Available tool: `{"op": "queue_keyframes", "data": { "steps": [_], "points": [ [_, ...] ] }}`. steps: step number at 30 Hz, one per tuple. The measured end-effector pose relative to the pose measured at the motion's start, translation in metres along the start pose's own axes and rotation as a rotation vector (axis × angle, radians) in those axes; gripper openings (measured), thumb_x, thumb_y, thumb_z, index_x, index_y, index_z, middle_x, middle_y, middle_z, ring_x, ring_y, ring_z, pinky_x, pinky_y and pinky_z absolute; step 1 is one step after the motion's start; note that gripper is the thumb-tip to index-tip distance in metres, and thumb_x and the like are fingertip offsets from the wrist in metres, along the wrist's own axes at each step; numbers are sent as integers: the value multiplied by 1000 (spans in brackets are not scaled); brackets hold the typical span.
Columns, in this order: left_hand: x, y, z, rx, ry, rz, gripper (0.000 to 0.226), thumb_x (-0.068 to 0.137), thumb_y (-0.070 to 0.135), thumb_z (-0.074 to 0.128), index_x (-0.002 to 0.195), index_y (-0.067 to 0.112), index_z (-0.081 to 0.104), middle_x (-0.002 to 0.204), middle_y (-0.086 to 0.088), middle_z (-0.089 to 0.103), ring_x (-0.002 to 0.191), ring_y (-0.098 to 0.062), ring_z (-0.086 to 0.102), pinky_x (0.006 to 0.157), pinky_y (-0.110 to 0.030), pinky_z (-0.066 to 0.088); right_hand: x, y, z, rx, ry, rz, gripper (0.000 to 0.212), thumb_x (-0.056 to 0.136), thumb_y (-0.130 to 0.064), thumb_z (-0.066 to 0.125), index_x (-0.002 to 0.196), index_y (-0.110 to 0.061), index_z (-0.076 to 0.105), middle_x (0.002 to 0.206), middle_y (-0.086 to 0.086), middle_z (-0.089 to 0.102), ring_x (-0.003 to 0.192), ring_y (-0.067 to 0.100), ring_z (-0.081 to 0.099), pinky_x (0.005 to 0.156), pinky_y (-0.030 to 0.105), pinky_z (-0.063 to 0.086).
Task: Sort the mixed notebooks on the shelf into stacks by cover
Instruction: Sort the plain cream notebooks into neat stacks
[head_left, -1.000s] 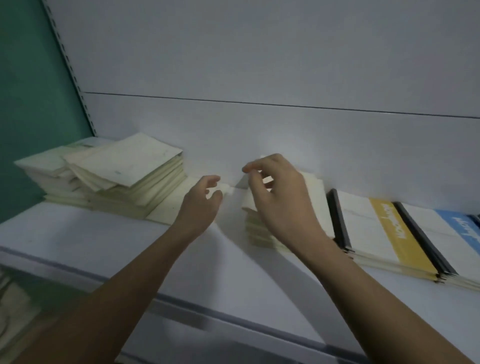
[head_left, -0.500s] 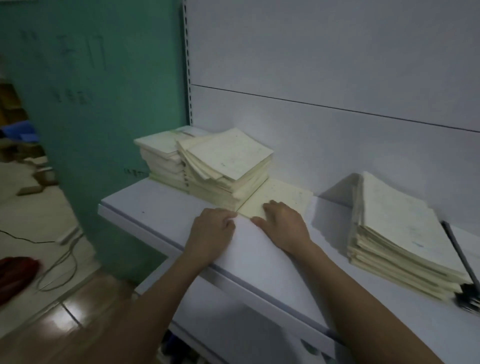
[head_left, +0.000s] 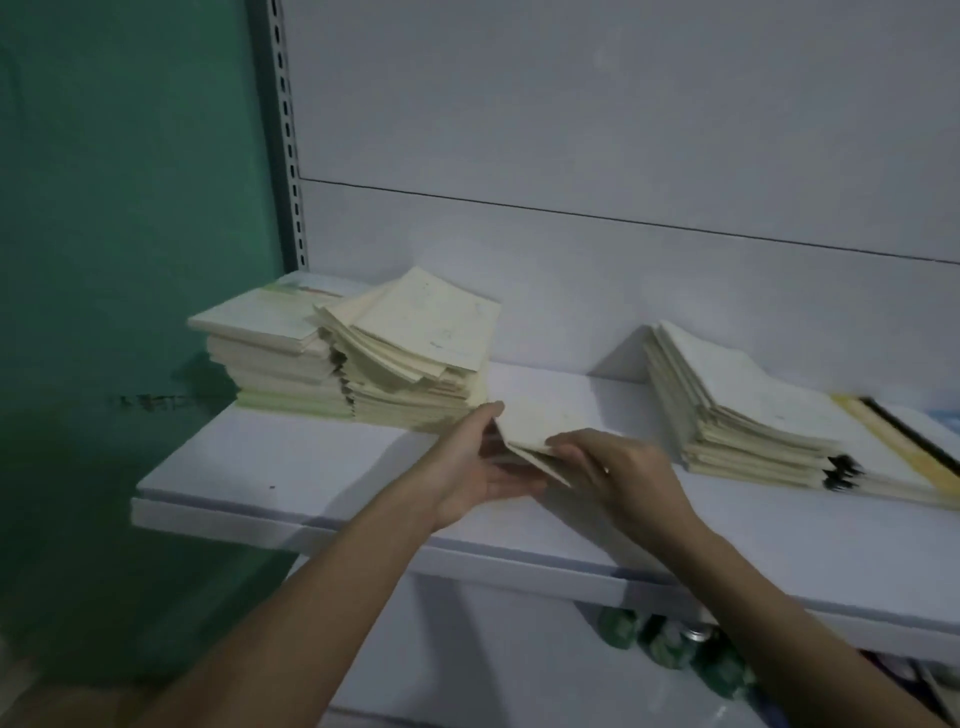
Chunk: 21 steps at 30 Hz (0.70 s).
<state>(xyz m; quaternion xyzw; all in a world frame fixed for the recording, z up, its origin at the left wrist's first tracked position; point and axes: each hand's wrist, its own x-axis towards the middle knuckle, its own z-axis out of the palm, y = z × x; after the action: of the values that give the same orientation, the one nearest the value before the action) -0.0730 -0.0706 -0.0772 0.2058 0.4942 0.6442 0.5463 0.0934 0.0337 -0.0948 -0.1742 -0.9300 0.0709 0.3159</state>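
Here, both hands (head_left: 545, 467) gripping notebook (head_left: 524, 421) (near edge lifted)

Three cream notebook stacks sit on the shelf (head_left: 291, 467): two touching at ten o'clock (head_left: 270, 358) (head_left: 415, 364), one at three o'clock (head_left: 737, 410). One yellow-striped notebook (head_left: 904, 457) lies beside it. Two hands (head_left: 467, 462) (head_left: 623, 473) share one notebook (head_left: 530, 421).

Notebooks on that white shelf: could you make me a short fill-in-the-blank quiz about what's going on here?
1. Both hands hold one pale notebook lifted off the ____ shelf.
2. The left hand grips its ____ edge, while the right hand rests fingers on top.
3. The messy fanned stack lies to the ____ of the held notebook.

Missing words: white; left; left
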Motion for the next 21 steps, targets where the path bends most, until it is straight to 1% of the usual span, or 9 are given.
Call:
{"op": "queue_keyframes", "data": {
  "steps": [2, 4, 7, 10, 12, 14, 16, 19, 21],
  "points": [
    [-1, -3, 11, 61, -66, -58, 30, 99, 14, 47, 127, 4, 55, 113, -19, 67, 93, -32, 68, 67, -43, 60, -13, -14, -14, 18, -46, 78, 45, 97, -52, 37, 95, -24, 72, 94, -10, 72, 81, 9, 64, 70, 31, 49],
    [-2, -9, 20, 229, -53, 2, 32, 97, 2, 44, 127, 7, 54, 108, -14, 68, 90, -28, 66, 66, -42, 59, -24, -24, -25, 48, -24, 235, 47, 97, -55, 35, 97, -26, 71, 101, -11, 70, 91, 11, 62, 79, 35, 49],
    [-1, -8, 30, 267, -38, 122, 35, 96, -2, 44, 125, 13, 54, 110, -7, 67, 93, -23, 64, 73, -39, 56, -33, -23, -40, 53, 82, 526, 37, 94, -44, 53, 125, -24, 56, 121, -6, 56, 108, 13, 53, 89, 32, 45],
    [-3, 6, 40, 293, -90, 263, 35, 96, -3, 44, 122, 19, 55, 118, -3, 67, 103, -21, 64, 83, -38, 54, -27, -28, -57, 568, 85, 837, 45, 94, -31, 60, 131, -18, 40, 113, 0, 59, 90, 18, 66, 72, 36, 56],
    [-1, 16, 49, 379, -111, 358, 33, 97, 1, 46, 119, 23, 56, 118, 2, 67, 106, -19, 65, 91, -42, 54, -17, -28, -67, 822, 164, 870, 30, 98, -16, 54, 126, -10, 44, 102, 10, 65, 63, 19, 67, 52, 31, 53],
    [3, 22, 59, 449, -109, 415, 25, 99, 10, 48, 112, 29, 57, 114, 6, 68, 104, -17, 65, 88, -45, 56, -6, -21, -78, 796, 286, 844, 24, 99, -8, 48, 122, -11, 49, 94, 11, 66, 50, 17, 61, 45, 28, 44],
    [9, 18, 67, 578, -77, 466, 17, 102, 25, 43, 113, 26, 56, 110, 6, 66, 99, -16, 64, 82, -45, 58, 3, -5, -90, 729, 387, 819, 26, 98, -6, 48, 120, -20, 52, 91, 10, 67, 46, 17, 57, 42, 26, 40],
    [28, -4, 71, 835, -24, 480, 33, 104, 37, 31, 111, 21, 59, 109, -1, 65, 104, -21, 60, 89, -38, 47, 9, 29, -113, 668, 442, 818, 31, 97, -5, 47, 122, -24, 53, 90, 12, 67, 45, 19, 55, 40, 25, 39],
    [43, -20, 71, 947, -16, 436, 33, 104, 35, 31, 118, 24, 59, 119, 3, 62, 115, -17, 55, 95, -31, 41, 9, 56, -129, 666, 440, 863, 32, 99, -6, 46, 127, -20, 52, 89, 10, 65, 46, 17, 56, 42, 24, 42]
  ]
}}
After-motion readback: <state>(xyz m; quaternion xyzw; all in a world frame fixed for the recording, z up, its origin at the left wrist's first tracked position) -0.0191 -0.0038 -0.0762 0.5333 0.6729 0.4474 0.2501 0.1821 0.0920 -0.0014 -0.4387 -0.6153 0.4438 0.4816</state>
